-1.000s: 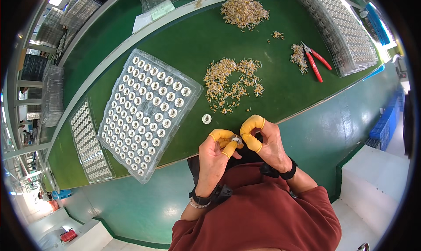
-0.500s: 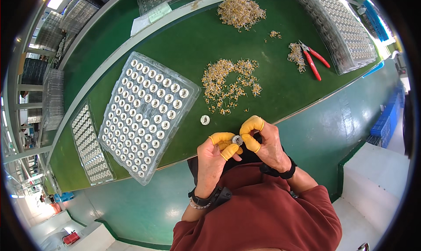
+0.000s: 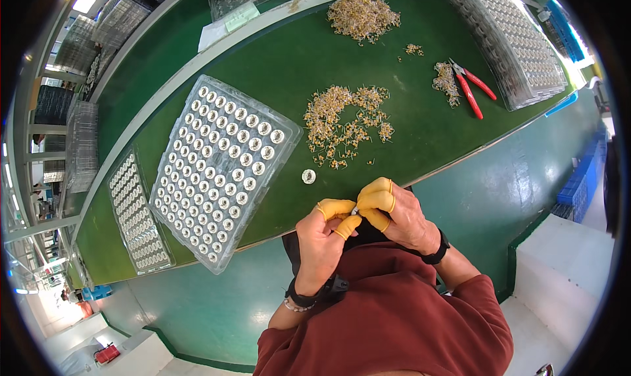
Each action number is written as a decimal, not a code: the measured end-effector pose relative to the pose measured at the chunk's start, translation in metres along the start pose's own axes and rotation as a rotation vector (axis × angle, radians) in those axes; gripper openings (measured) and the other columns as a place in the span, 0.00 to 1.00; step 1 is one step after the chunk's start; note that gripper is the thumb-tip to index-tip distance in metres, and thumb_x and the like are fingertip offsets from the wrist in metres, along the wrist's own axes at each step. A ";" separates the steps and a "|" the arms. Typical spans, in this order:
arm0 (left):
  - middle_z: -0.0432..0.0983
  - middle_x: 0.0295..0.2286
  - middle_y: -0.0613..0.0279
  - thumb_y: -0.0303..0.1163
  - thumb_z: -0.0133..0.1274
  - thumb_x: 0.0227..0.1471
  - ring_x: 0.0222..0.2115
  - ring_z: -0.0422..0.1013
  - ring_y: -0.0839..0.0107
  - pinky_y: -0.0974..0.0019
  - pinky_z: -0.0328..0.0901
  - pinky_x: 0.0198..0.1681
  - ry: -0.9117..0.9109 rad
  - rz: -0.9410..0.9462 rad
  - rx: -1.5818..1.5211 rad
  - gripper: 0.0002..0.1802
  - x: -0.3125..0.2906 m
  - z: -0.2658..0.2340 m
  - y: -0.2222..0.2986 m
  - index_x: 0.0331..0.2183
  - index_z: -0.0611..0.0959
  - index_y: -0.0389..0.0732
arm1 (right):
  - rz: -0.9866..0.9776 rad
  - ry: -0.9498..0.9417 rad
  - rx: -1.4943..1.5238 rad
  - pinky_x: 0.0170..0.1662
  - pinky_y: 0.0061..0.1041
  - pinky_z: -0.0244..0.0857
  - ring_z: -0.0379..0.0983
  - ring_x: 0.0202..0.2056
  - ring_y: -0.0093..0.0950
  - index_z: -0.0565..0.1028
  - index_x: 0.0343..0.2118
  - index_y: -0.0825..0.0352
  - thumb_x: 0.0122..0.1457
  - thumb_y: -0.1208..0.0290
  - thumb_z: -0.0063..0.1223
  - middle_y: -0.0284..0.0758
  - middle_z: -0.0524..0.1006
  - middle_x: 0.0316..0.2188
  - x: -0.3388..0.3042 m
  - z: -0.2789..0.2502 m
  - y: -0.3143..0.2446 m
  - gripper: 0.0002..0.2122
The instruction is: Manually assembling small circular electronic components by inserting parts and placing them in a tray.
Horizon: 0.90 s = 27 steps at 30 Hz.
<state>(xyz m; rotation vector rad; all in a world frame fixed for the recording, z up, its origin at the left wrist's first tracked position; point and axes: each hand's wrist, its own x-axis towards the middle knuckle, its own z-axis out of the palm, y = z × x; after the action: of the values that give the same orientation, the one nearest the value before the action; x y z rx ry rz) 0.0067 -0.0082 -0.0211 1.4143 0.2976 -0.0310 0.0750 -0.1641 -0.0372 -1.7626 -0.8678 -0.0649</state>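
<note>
Yellow finger cots cover the fingertips of both hands, which meet in front of my body at the bench edge. My left hand [image 3: 323, 235] pinches a small round silver-white part [image 3: 355, 211], mostly hidden by the fingers. My right hand [image 3: 396, 213] is closed at the part's right side, thumb and fingers pressed together; what lies between them is hidden. A similar loose round part [image 3: 309, 176] rests on the green bench just beyond. Farther off lies a spread of small yellow components with wire legs [image 3: 328, 113]. Left of them, a clear plastic tray [image 3: 287, 134] holds rows of round parts.
Red-handled cutters [image 3: 474, 93] lie beside a small heap of wire-legged pieces [image 3: 446, 85] at the right. A larger component pile [image 3: 363, 16] sits at the far side. Stacked filled trays [image 3: 509, 47] stand far right; another filled tray [image 3: 139, 213] lies far left.
My right fingers have moved in over the round part and now cover more of it. The left hand keeps its pinch almost in place. Slight head motion shifts the whole scene.
</note>
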 end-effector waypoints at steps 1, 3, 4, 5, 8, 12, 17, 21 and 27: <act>0.77 0.30 0.61 0.19 0.59 0.47 0.28 0.73 0.76 0.73 0.70 0.28 0.005 0.114 0.178 0.10 -0.001 0.002 -0.001 0.35 0.79 0.31 | 0.003 0.001 -0.002 0.33 0.28 0.67 0.71 0.32 0.34 0.71 0.35 0.64 0.47 0.83 0.58 0.35 0.72 0.31 -0.001 0.000 0.000 0.12; 0.77 0.30 0.62 0.19 0.59 0.46 0.27 0.73 0.77 0.74 0.69 0.28 0.037 0.248 0.351 0.10 0.001 0.004 -0.003 0.34 0.79 0.32 | 0.092 0.019 0.096 0.33 0.27 0.67 0.71 0.31 0.34 0.70 0.37 0.65 0.48 0.82 0.58 0.35 0.72 0.30 -0.001 -0.002 0.001 0.13; 0.77 0.30 0.62 0.19 0.59 0.46 0.27 0.73 0.77 0.74 0.69 0.28 0.023 0.233 0.325 0.09 0.001 0.003 -0.003 0.34 0.79 0.32 | 0.088 0.020 0.091 0.33 0.27 0.67 0.71 0.31 0.34 0.70 0.37 0.65 0.48 0.82 0.58 0.35 0.72 0.30 -0.002 -0.003 0.000 0.13; 0.77 0.30 0.61 0.18 0.59 0.47 0.27 0.73 0.77 0.75 0.69 0.28 0.010 0.219 0.298 0.09 0.000 0.003 -0.002 0.34 0.79 0.32 | 0.173 0.017 0.133 0.33 0.27 0.67 0.71 0.30 0.33 0.71 0.36 0.65 0.48 0.82 0.59 0.35 0.72 0.30 -0.003 -0.004 -0.004 0.12; 0.76 0.30 0.59 0.18 0.56 0.49 0.27 0.73 0.75 0.74 0.69 0.26 -0.007 -0.007 -0.044 0.08 0.003 -0.003 0.005 0.35 0.79 0.32 | 0.260 0.023 0.118 0.32 0.27 0.67 0.72 0.29 0.32 0.72 0.35 0.66 0.48 0.81 0.60 0.35 0.73 0.29 0.007 -0.015 -0.003 0.11; 0.76 0.30 0.56 0.20 0.53 0.52 0.26 0.73 0.73 0.74 0.69 0.24 0.065 -0.041 -0.114 0.08 -0.003 -0.031 0.016 0.36 0.79 0.31 | 0.158 0.060 -0.266 0.34 0.32 0.66 0.70 0.31 0.36 0.75 0.34 0.66 0.45 0.79 0.61 0.37 0.73 0.28 0.023 -0.016 0.002 0.11; 0.76 0.29 0.57 0.16 0.53 0.50 0.25 0.72 0.75 0.75 0.67 0.21 0.285 0.030 0.026 0.10 0.013 -0.074 0.026 0.38 0.78 0.30 | 0.065 -0.056 -0.540 0.33 0.36 0.64 0.69 0.30 0.39 0.75 0.31 0.65 0.46 0.77 0.59 0.39 0.71 0.26 0.028 -0.023 0.022 0.08; 0.77 0.26 0.57 0.18 0.54 0.49 0.21 0.72 0.76 0.74 0.66 0.20 0.532 0.075 0.183 0.11 0.023 -0.123 0.047 0.38 0.77 0.29 | 0.050 -0.141 -0.585 0.31 0.37 0.63 0.68 0.29 0.40 0.74 0.28 0.67 0.47 0.77 0.58 0.39 0.70 0.24 0.034 -0.029 0.014 0.06; 0.77 0.26 0.56 0.20 0.55 0.47 0.21 0.73 0.75 0.74 0.66 0.20 0.613 0.051 0.409 0.09 0.056 -0.174 0.073 0.35 0.79 0.28 | 0.062 -0.222 -0.680 0.31 0.38 0.62 0.68 0.28 0.40 0.70 0.25 0.69 0.47 0.77 0.58 0.41 0.70 0.24 0.041 -0.026 0.022 0.06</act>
<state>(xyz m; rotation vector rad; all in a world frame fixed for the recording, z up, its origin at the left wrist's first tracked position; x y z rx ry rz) 0.0432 0.1819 0.0155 1.8172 0.7946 0.4109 0.1272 -0.1677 -0.0266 -2.4658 -1.0237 -0.1377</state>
